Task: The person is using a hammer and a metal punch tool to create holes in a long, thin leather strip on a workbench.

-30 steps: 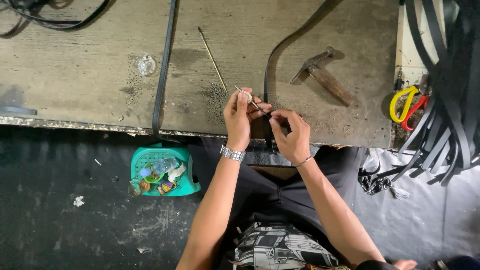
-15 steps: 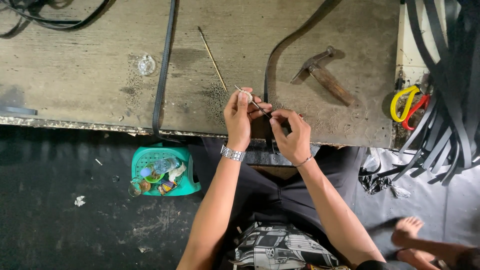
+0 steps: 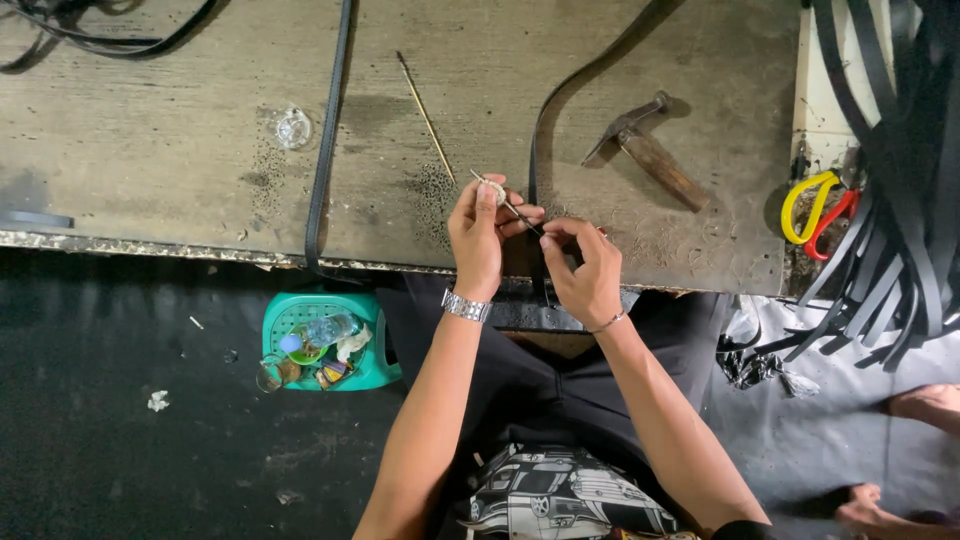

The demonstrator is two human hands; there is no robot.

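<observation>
A worn, stained wooden tabletop [image 3: 150, 150] fills the upper part of the view, its front edge chipped; below it lies a dark floor [image 3: 100, 440]. The 2 hands meet just over the front edge, near the middle. The left hand [image 3: 478, 240] pinches a thin metal tool [image 3: 505, 203] between thumb and fingers, and the right hand [image 3: 585, 270] is closed on the end of a black strap [image 3: 545, 130] that runs up toward the far edge. The hands touch each other. A hammer [image 3: 645, 150] lies right of them, a thin stick [image 3: 425, 115] left, and a second strap [image 3: 328, 130] hangs over the front edge. Scissors [image 3: 815, 210] sit at the right edge beside a bundle of straps [image 3: 900, 200]. A green basket [image 3: 310, 320] stands on the floor.
</observation>
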